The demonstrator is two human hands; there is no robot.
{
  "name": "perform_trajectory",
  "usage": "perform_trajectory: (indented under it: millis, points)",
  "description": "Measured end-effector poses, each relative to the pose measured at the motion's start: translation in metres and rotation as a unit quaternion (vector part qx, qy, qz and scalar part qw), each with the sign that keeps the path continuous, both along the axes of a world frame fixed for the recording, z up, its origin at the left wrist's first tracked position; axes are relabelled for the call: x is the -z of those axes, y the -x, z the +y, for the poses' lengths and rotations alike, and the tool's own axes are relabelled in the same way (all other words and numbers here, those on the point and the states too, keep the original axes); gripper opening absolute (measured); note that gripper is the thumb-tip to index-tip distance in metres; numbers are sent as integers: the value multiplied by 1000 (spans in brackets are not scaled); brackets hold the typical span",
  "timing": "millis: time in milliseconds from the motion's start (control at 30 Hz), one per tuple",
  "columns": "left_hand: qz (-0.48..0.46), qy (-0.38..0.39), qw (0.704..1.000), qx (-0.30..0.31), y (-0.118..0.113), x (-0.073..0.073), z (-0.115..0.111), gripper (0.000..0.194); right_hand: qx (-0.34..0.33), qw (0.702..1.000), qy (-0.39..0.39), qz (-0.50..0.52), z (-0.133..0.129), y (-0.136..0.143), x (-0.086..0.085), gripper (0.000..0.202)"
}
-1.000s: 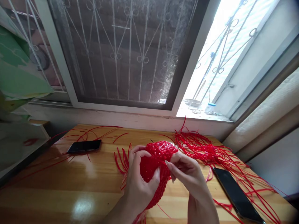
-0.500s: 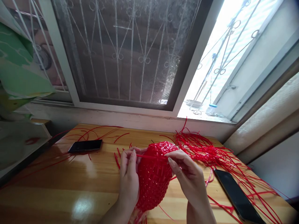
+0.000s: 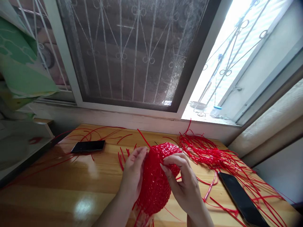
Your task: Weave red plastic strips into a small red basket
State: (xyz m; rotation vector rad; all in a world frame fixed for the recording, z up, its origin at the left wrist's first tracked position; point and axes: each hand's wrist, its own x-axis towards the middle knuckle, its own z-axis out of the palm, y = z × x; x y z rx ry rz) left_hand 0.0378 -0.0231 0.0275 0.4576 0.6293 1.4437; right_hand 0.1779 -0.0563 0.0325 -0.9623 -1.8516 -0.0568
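Observation:
A red woven plastic piece [image 3: 156, 186], rounded and densely plaited, stands between my hands above the table. My left hand [image 3: 133, 171] is closed on its left side, fingertips near the upper edge. From there the free end of a red plastic strip [image 3: 144, 138] sticks out up and to the left. My right hand [image 3: 183, 178] curls over the right side, thumb and forefinger pinched close against the weave. What exactly lies between those fingertips is hidden. Pale clear plastic [image 3: 142, 219] shows at the bottom of the woven piece.
A tangled heap of red strips [image 3: 203, 151] lies at the back right of the wooden table [image 3: 59, 189]. One dark phone [image 3: 239, 198] rests at the right, another phone [image 3: 88, 146] at the left among loose strips. A barred window [image 3: 132, 63] rises behind.
The strip that was stretched level between both hands now points up and left from the weave. My right hand has moved slightly left and down, and the woven piece has tilted a little.

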Motion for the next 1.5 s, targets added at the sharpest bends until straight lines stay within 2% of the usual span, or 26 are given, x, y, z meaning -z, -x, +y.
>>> perform_trajectory:
  millis: [100,300,467,667,833,1000,1167,1333,1400,1500]
  points:
    - [-10,13,997,69,-1,0,-3,44,-16,999,29,-11,-2,-2,0,22]
    - [-27,11,999,26,-4,4,-6,35,-16,998,36,-40,-2,-6,-3,22]
    - [-12,-3,996,90,-3,3,-7,31,-26,997,18,-70,-2,-3,-3,24]
    - [-28,9,999,17,-7,9,-7,32,25,999,-25,-14,10,-3,5,36]
    - [-62,-50,997,11,-18,16,-7,29,-29,996,79,-30,21,-19,6,55]
    - [15,-40,998,-39,-20,23,-1,35,-70,990,119,-2,25,-28,8,40]
    - [53,-35,995,-76,-19,23,0,41,-62,994,86,-4,29,-26,10,37]
    - [63,-48,992,-94,-18,23,1,37,-66,995,68,-14,32,-27,11,39]
    - [74,-46,994,-72,-17,23,3,37,-78,994,74,-3,33,-28,11,38]
    - [77,-25,997,1,-13,23,8,38,-103,991,80,17,34,-33,12,38]
